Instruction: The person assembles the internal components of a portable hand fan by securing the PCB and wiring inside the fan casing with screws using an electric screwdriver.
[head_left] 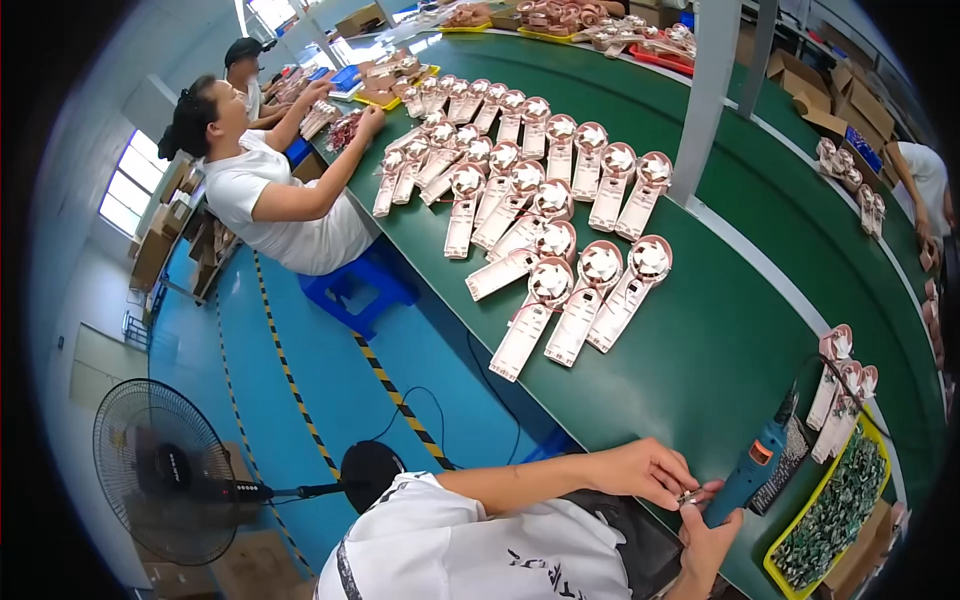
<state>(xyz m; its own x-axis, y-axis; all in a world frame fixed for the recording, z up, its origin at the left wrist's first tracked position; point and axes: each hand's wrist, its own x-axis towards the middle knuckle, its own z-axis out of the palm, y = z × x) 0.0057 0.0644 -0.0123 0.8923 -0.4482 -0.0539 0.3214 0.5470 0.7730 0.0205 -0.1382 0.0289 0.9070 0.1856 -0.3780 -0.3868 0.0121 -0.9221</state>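
A small metal part (690, 495) sits pinched between left-hand fingers (672, 478) and right-hand fingers (706, 492).

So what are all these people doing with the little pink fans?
The person's left hand and right hand meet at the edge of the green table, pinching a small metal part in their fingers. A blue electric screwdriver lies beside them. Rows of pink handheld fans lie along the table, where other workers sit handling more.
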